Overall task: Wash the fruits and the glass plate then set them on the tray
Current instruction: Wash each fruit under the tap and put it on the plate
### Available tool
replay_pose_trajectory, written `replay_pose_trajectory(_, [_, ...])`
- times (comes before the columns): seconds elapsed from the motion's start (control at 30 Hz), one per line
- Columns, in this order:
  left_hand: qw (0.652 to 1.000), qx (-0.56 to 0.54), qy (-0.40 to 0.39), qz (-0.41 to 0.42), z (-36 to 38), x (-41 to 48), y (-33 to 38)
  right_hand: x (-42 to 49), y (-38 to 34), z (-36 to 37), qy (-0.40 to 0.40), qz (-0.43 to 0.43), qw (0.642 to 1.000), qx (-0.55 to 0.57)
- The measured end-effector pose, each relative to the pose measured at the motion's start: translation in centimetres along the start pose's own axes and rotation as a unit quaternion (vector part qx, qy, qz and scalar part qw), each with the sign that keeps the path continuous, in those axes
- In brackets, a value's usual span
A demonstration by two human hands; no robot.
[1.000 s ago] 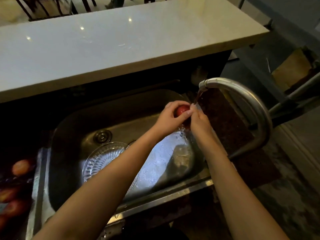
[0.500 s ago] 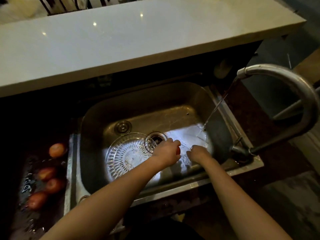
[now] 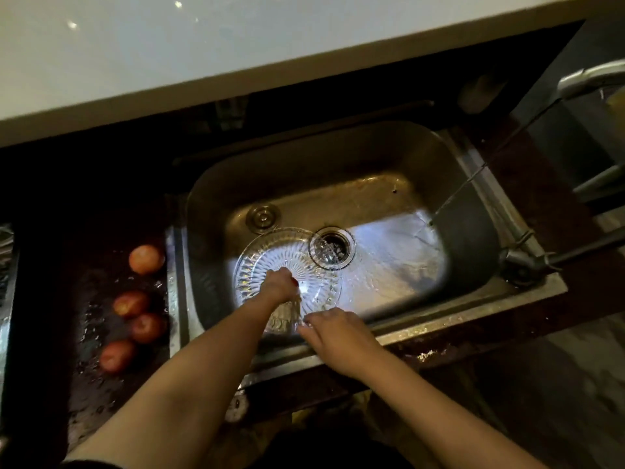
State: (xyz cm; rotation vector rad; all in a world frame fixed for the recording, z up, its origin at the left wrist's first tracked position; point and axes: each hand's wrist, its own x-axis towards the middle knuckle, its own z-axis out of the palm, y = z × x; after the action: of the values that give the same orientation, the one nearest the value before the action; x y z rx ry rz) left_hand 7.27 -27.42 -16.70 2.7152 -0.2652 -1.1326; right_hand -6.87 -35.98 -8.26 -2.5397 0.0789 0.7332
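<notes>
Because the glass plate (image 3: 257, 262) lies wet on the floor of the sink (image 3: 372, 157), with the left hand (image 3: 279, 286) curled round a red fruit (image 3: 295, 282) just above its middle, a dropped fruit could chip the glass. The fingers of the right hand (image 3: 334, 333) reach the plate's near rim, though I cannot tell whether they pinch it. A slick one-sided lift could let it slip against the steel.

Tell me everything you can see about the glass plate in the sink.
The glass plate is clear cut glass, round, with ribs fanning out from its centre. It sits low in the steel sink, brightly lit and glinting, its far-right edge overlapping the drain. The left hand, curled round a red fruit, is over its centre. The right hand has its fingertips at the near rim. Whether the plate lies flat or is tipped up, I cannot tell.
</notes>
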Motion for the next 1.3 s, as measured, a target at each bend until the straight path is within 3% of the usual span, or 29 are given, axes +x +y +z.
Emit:
replay_pose_trajectory(0.17, [0.998,-0.054,-0.028,0.008,0.9,0.8,-2.0,-0.1,-0.9,1.6,-0.001,0.019,0.995,-0.102])
replay_pose_trajectory(0.53, [0.997,-0.045,-0.02,0.055,-1.5,-1.2,-3.3,0.4,-0.4,2.3,0.006,-0.013,0.991,-0.135])
replay_pose_trajectory(0.63, [0.989,-0.092,0.031,0.114,-5.1,-5.9,-3.9,0.5,-0.1,2.4,0.008,-0.014,0.992,-0.127])
replay_pose_trajectory(0.77, [0.95,-0.155,0.199,0.184,-8.7,-15.2,-8.7,0.6,-0.1,2.5,0.001,-0.002,0.991,-0.133])
replay_pose_trajectory(0.83, [0.929,-0.162,0.304,0.135,-8.6,-18.7,-12.3,0.6,-0.3,2.4,0.008,0.0,0.991,-0.135])
replay_pose_trajectory(0.9, [0.914,-0.168,0.368,0.032,-7.5,-20.1,-15.9,0.5,-0.4,2.4,0.01,0.002,0.992,-0.129])
replay_pose_trajectory(1.0, [0.923,-0.17,0.338,-0.072,-5.6,-19.7,-19.5,0.3,-0.6,2.4,0.014,0.005,0.992,-0.123])
replay_pose_trajectory(1.1, [0.932,-0.177,0.303,-0.089,-4.3,-18.4,-21.2,0.2,-0.9,2.3,0.017,0.01,0.993,-0.118])
replay_pose_trajectory(1.3, [0.906,-0.244,0.341,-0.06,-3.5,-17.6,-21.8,-0.1,-1.2,2.2,0.028,0.009,0.992,-0.125])
